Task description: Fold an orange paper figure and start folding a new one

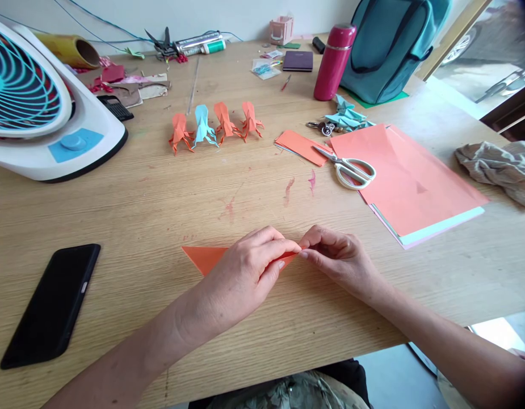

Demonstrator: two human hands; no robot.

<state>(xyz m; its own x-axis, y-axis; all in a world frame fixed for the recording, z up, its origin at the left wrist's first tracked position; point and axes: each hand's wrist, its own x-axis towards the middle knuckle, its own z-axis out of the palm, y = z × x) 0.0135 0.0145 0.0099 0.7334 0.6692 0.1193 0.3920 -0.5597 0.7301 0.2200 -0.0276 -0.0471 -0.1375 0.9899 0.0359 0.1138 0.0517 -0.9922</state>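
Observation:
A folded orange paper (205, 257) lies low on the wooden table (151, 204), its pointed left corner showing. My left hand (253, 267) lies over its middle, thumb and fingers closed on the paper near its right end. With thumb and forefinger, my right hand (339, 258) pinches the paper's right tip. Much of the paper is hidden beneath my left hand. Beyond the hands stand several folded paper figures, among them a blue one (204, 126) and an orange one (225, 121).
White-handled scissors (355, 173) rest across orange strips (302, 146) and a stack of coloured sheets (415, 182). A black phone (51, 304) lies at left, below a fan (53, 113). Toward the back are a pink flask (335, 62) and a teal bag (385, 57).

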